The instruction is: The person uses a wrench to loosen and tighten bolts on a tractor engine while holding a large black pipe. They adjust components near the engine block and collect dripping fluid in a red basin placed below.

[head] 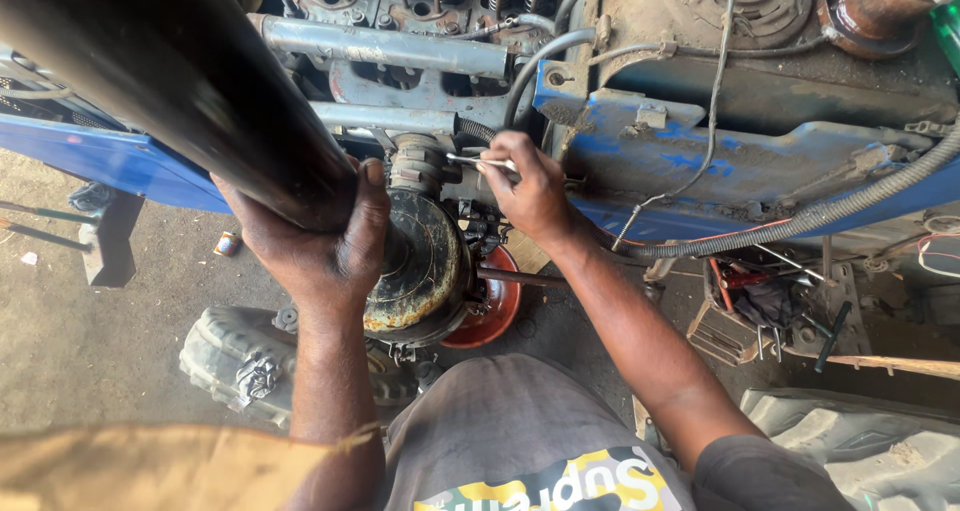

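Left hand [318, 233] at frame centre-left, clenched round the lower end of a thick black pipe [170, 76] running up toward the upper left corner; long axis diagonal, upper left to centre. Right hand [533, 193] just right of centre, grip pinching a thin silver wrench [478, 161] lying almost level, its far end pointing left at a round fitting [418, 164] above the rusty canister [415, 269]; fitting just left of the right hand's fingers, nearer that hand than the other. Blue engine frame [720, 156] across the upper right; tyre [240, 356] on the dirt floor [90, 331] at lower left.
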`<state>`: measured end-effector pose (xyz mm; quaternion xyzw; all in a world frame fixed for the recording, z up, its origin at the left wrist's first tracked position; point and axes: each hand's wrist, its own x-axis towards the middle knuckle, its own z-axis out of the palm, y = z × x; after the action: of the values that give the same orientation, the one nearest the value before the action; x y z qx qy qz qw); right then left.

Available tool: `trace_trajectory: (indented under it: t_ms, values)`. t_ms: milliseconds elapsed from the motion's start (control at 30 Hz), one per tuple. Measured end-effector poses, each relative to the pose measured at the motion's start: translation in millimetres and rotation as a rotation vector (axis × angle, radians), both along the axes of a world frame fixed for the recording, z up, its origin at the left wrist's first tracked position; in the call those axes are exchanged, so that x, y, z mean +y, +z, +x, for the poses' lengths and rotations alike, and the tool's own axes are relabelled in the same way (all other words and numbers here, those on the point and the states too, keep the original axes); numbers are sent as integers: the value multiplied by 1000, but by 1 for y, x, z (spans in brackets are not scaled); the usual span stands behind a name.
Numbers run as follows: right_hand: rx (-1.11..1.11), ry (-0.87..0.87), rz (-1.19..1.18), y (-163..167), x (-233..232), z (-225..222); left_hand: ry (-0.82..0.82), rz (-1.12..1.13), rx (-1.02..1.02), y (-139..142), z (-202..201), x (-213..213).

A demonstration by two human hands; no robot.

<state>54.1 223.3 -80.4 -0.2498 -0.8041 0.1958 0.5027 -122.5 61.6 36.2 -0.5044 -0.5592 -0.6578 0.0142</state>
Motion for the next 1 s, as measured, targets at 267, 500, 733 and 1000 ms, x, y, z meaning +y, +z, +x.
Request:
trace_trajectory:
  t_ms: [267, 500, 733, 1000]
  values:
    - [-115, -40, 94, 6, -4, -3, -15, -36, -121, 3, 1, -1]
    - [-149, 18, -51, 18, 6, -3, -3, -7, -43, -3, 1, -1]
    - [-55, -3, -82, 4, -17, 7, 21, 7, 19, -5, -2, -3]
    - [-31, -72, -106, 8, -31, 7, 33, 5, 1, 4, 0, -2]
